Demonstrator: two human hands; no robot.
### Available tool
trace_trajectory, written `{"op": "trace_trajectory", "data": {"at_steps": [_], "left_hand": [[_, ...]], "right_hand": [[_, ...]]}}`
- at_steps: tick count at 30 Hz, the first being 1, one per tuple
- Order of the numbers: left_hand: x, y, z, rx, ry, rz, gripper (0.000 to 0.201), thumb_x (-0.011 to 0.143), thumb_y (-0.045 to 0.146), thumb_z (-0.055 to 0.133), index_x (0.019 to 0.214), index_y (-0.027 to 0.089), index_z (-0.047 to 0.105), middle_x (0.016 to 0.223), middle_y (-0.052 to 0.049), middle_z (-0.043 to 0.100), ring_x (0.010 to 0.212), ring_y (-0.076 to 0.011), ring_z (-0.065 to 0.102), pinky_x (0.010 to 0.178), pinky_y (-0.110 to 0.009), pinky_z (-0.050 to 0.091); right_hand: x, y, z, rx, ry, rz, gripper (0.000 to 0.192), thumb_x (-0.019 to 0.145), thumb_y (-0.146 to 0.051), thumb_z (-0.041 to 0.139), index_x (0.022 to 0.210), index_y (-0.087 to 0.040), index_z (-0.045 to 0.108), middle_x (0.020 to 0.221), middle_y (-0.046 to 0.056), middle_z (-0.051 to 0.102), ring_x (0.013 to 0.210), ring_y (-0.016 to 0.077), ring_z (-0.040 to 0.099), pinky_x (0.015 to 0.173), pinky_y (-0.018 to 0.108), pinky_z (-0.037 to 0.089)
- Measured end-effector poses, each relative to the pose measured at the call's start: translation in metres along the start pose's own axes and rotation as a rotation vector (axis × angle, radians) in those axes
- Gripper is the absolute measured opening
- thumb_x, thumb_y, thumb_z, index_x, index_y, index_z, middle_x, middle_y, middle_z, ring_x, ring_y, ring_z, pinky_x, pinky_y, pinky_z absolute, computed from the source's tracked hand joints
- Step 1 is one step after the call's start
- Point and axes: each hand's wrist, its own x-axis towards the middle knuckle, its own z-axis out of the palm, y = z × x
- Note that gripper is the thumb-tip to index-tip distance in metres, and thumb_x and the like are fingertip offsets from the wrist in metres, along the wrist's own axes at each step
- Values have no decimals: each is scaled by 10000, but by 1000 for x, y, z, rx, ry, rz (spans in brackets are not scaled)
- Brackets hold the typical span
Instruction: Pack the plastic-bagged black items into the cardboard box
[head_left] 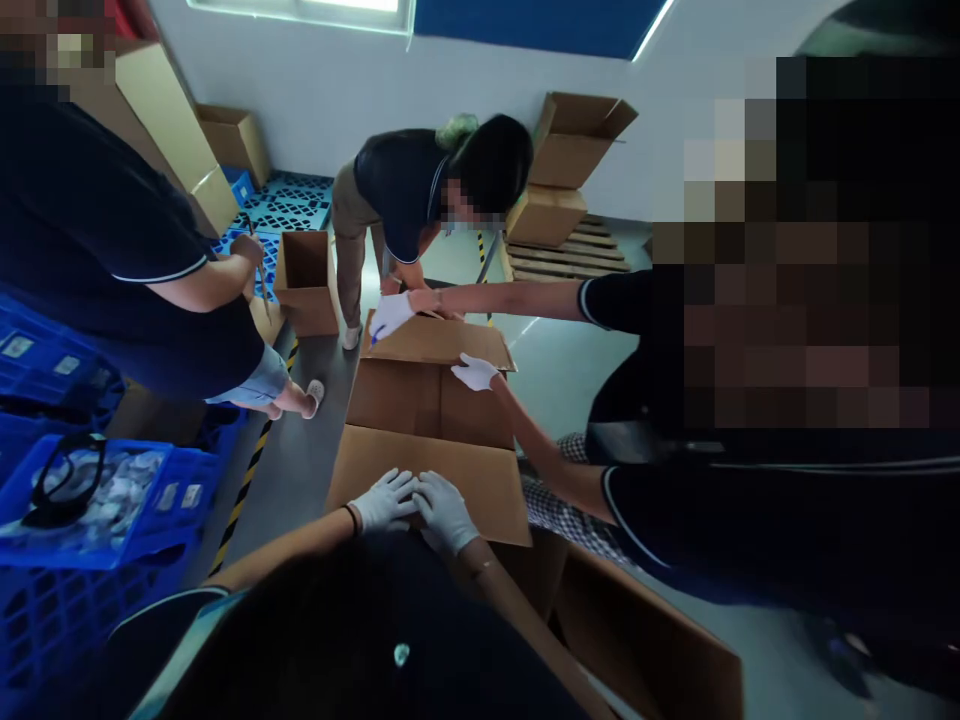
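A large cardboard box (431, 405) stands in front of me with its top flaps folded out. My left hand (388, 500), in a white glove, rests on the near flap (442, 465) with its fingers stretched out and spread. My right hand (446, 510), gloved likewise, lies beside it with the fingers extended, and the fingertips of the two hands meet. I see nothing held in either. Across the box, a co-worker's gloved hand (391, 315) has a blue pen (376, 338) at the far flap (435, 342); their other gloved hand (476, 372) touches that flap's edge.
One person (412, 180) bends over the far end of the box, another stands left. Blue crates (180, 500) fill the left side. More open cartons stand at lower right (660, 630) and behind (307, 310). A wooden pallet (570, 255) lies at the back.
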Motion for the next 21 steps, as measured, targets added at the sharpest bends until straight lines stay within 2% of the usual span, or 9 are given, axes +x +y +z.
{"op": "trace_trajectory", "data": {"at_steps": [6, 11, 16, 21], "left_hand": [[3, 8, 4, -41, -50, -38, 711, 959, 364, 701, 1605, 318, 407, 1659, -173, 338, 1528, -435, 300, 1211, -699, 271], [7, 17, 4, -51, -44, -63, 629, 959, 398, 696, 1549, 304, 498, 1659, -157, 350, 1534, -411, 298, 1229, -663, 254], [12, 25, -8, -16, -64, -73, 545, 999, 459, 626, 1511, 296, 536, 1661, -138, 354, 1538, -354, 315, 1265, -575, 228], [13, 29, -14, -36, -54, -82, 505, 1006, 431, 614, 1475, 248, 581, 1649, -163, 366, 1509, -383, 355, 1243, -609, 267]], "right_hand": [[16, 19, -11, 8, -52, -76, 190, 987, -285, 612, 1028, -226, 788, 1373, 73, 677, 1349, 272, 561, 1178, 447, 427], [19, 31, -19, 24, -79, -106, 162, 969, -249, 629, 978, -208, 785, 1334, 69, 698, 1322, 263, 578, 1161, 410, 432], [24, 32, -33, -1, -103, -109, 212, 980, -225, 585, 1069, -220, 777, 1249, 68, 726, 1230, 233, 611, 1110, 360, 451], [30, 31, -34, -41, -121, -107, 213, 996, -265, 578, 1037, -235, 785, 1188, 65, 735, 1141, 233, 626, 1045, 336, 470]]}}
